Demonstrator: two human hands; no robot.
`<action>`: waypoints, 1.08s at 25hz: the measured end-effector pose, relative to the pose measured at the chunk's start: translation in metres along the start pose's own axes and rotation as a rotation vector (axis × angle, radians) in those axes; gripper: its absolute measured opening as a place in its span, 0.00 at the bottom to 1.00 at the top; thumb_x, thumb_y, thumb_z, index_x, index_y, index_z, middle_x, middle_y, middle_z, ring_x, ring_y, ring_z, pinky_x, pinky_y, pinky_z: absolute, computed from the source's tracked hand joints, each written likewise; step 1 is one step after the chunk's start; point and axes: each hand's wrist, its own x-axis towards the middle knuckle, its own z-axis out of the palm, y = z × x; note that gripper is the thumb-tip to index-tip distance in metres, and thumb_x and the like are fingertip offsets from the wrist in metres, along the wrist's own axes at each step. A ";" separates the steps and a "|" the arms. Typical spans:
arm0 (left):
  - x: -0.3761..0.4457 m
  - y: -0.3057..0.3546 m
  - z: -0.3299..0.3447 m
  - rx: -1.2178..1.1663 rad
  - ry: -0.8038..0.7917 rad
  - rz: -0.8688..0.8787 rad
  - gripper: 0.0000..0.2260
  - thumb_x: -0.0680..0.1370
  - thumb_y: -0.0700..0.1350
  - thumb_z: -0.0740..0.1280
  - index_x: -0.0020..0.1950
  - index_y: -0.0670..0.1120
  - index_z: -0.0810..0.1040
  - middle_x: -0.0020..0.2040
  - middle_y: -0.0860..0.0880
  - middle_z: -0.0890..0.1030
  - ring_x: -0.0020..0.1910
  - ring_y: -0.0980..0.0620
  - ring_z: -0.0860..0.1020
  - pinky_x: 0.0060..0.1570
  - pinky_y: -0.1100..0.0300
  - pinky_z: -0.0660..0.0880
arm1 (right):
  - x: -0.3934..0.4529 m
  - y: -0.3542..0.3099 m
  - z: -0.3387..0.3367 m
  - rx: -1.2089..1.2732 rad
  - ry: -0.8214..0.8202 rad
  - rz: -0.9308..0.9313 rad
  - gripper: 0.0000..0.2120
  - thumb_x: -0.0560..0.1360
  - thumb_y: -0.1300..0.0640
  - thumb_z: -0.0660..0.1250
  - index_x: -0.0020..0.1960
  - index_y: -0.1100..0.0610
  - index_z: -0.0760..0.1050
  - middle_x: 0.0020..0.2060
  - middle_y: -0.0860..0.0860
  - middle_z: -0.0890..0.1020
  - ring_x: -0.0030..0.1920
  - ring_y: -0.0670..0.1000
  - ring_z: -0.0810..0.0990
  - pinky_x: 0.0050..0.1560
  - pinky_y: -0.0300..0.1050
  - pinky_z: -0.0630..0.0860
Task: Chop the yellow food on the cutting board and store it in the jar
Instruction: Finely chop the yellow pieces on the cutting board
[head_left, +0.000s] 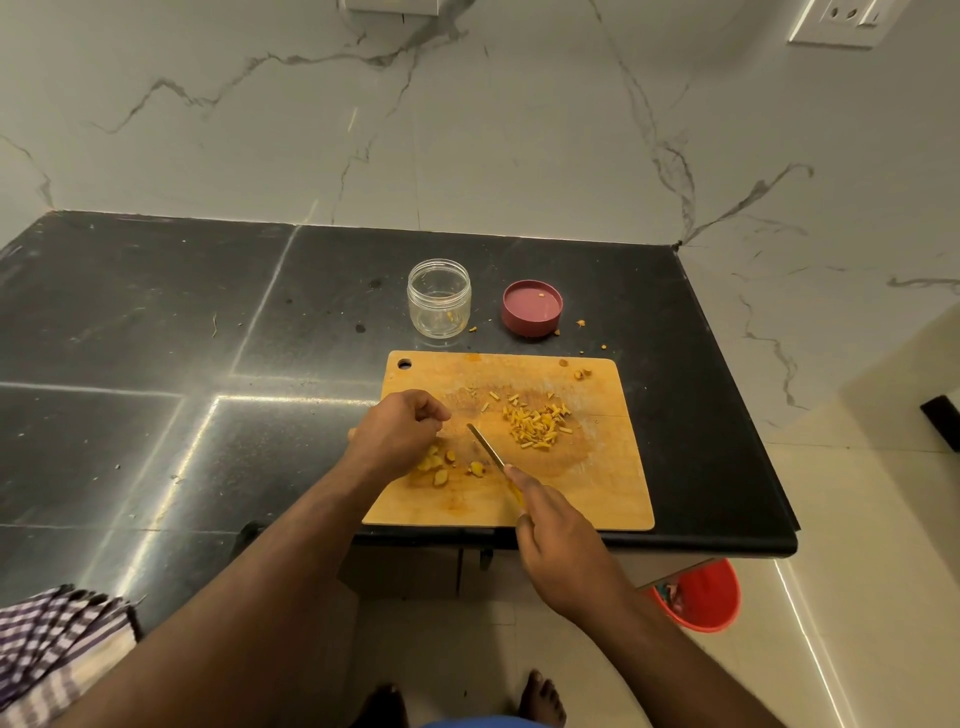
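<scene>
Lying at the far left edge of the dark stone counter (156, 322) is a purple-and-white checked cloth (57, 639). Further right, the left hand (397, 431) hovers over the near-left part of the rectangular wooden cutting board (613, 483), fingers loosely curled; whether they pinch anything I cannot tell. Just below and right of that hand lie the unchopped yellow chunks (441, 465), so the left hand is the nearer one to steady them. The small yellow-handled knife (491, 452) comes next, its long axis running diagonally, tip pointing up-left toward the left hand, blade between the chunks and the heap of chopped yellow sticks (537, 426). The right hand (563, 545) grips the handle, index finger stretched along it. Beyond the board stand the clear, nearly empty round jar (439, 299), upright and open, and, to its right, its pink lid (532, 307), lying inside-up. A red bucket (701, 597) sits on the floor.
</scene>
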 end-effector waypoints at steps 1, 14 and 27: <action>0.000 -0.002 -0.001 0.020 -0.007 0.007 0.08 0.81 0.42 0.66 0.50 0.55 0.80 0.52 0.55 0.81 0.52 0.55 0.79 0.54 0.48 0.81 | 0.002 0.002 -0.001 -0.003 0.027 0.025 0.25 0.83 0.55 0.54 0.78 0.45 0.56 0.68 0.47 0.71 0.59 0.46 0.73 0.59 0.42 0.73; -0.019 0.014 0.023 0.569 -0.102 0.250 0.07 0.78 0.54 0.69 0.55 0.58 0.82 0.55 0.58 0.78 0.59 0.52 0.69 0.57 0.48 0.62 | -0.015 0.004 -0.009 0.129 0.070 0.077 0.24 0.83 0.55 0.55 0.77 0.44 0.58 0.68 0.41 0.69 0.59 0.36 0.67 0.57 0.31 0.66; 0.010 0.029 0.033 0.296 -0.050 0.057 0.07 0.81 0.47 0.67 0.57 0.57 0.80 0.55 0.57 0.81 0.59 0.52 0.76 0.60 0.49 0.69 | -0.014 0.000 -0.015 0.163 0.075 0.104 0.23 0.83 0.55 0.55 0.77 0.43 0.58 0.62 0.38 0.67 0.60 0.39 0.69 0.59 0.35 0.69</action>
